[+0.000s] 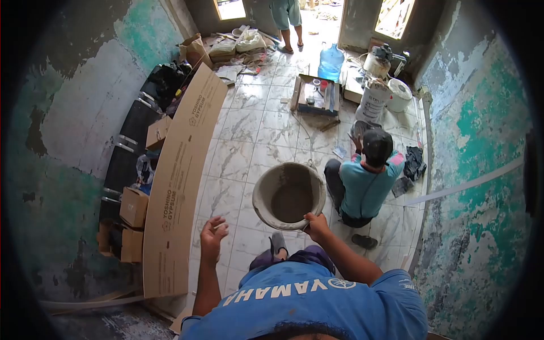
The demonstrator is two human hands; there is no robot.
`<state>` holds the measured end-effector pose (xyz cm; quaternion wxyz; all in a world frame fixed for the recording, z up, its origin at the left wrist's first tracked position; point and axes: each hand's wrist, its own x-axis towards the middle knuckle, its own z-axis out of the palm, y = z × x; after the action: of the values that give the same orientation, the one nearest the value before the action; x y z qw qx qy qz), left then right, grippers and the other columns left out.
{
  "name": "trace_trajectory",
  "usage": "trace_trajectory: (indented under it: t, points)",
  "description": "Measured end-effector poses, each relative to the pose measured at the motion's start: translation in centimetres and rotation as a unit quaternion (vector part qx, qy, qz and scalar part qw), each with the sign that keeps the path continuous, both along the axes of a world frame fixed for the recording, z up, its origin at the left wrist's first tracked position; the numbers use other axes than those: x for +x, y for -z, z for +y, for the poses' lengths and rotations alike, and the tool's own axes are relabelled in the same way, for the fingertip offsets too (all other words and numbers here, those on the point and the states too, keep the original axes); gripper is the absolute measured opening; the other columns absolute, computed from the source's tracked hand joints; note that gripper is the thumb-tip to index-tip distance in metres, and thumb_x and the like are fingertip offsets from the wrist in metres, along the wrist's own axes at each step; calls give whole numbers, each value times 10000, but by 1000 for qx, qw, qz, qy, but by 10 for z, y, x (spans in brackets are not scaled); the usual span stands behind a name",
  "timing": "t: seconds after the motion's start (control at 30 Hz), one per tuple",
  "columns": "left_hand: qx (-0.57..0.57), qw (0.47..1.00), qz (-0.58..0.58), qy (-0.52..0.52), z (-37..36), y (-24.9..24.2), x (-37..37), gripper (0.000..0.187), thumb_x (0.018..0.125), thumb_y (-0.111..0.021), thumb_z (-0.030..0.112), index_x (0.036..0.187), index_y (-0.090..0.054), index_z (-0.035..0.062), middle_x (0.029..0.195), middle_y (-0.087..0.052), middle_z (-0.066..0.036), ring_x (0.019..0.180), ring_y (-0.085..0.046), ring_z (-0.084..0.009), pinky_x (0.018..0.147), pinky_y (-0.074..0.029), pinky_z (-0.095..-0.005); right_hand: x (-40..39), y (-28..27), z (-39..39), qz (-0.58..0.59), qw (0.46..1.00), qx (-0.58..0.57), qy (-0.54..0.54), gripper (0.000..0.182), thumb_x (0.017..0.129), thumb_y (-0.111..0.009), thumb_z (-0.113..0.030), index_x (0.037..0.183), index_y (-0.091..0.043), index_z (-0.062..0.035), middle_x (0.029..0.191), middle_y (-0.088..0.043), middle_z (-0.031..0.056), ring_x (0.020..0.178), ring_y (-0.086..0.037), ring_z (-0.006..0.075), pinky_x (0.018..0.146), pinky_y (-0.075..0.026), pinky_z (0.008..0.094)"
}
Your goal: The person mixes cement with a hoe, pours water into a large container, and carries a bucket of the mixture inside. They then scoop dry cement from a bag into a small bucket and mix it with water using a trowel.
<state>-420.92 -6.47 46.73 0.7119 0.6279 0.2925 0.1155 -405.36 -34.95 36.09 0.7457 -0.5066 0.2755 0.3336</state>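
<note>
A round grey bucket (260, 198) hangs in front of my body, with grey material in its bottom. My right hand (317, 225) grips its rim at the lower right. To the left of the bucket my left hand (214, 232) is raised apart from it, fingers partly curled and spread, with nothing clearly held. A person in a light blue top (365, 184) crouches just right of the bucket, facing away, hands near a white sack (374, 102).
A long cardboard-coloured gypsum board (184, 170) leans on the left beside boxes (134, 208). Ahead are a low table (307, 106), a blue water jug (330, 63) and a white tub (399, 95). Another person's legs (287, 34) stand by the doorway. A sandal lies at right.
</note>
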Motion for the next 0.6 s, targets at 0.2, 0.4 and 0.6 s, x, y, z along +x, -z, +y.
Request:
trace_trajectory:
  t: [0.2,0.4,0.6]
  points:
    - [376,832,-396,96,62,-207,170,324,811,-663,211,1053,-564,18,940,-602,-139,829,-612,-251,742,-509,-365,138,18,25,-72,992,-35,99,407,803,-565,12,1171,-389,13,1056,-508,155,919,-598,302,736,-577,440]
    - [391,550,-681,284,92,-310,325,500,872,-575,41,1330,-429,178,1249,-466,52,860,-591,-151,723,-464,-332,305,67,74,-61,980,-91,165,494,759,-558,61,1214,-402,-52,1085,-510,128,907,-593,275,731,-558,443]
    - [310,546,-734,259,134,-343,499,360,839,-593,9,1166,-524,142,1107,-509,59,760,-569,-131,626,-464,-314,491,39,155,-49,987,-68,136,484,750,-600,39,1185,-409,-51,1041,-542,126,896,-600,270,721,-559,413]
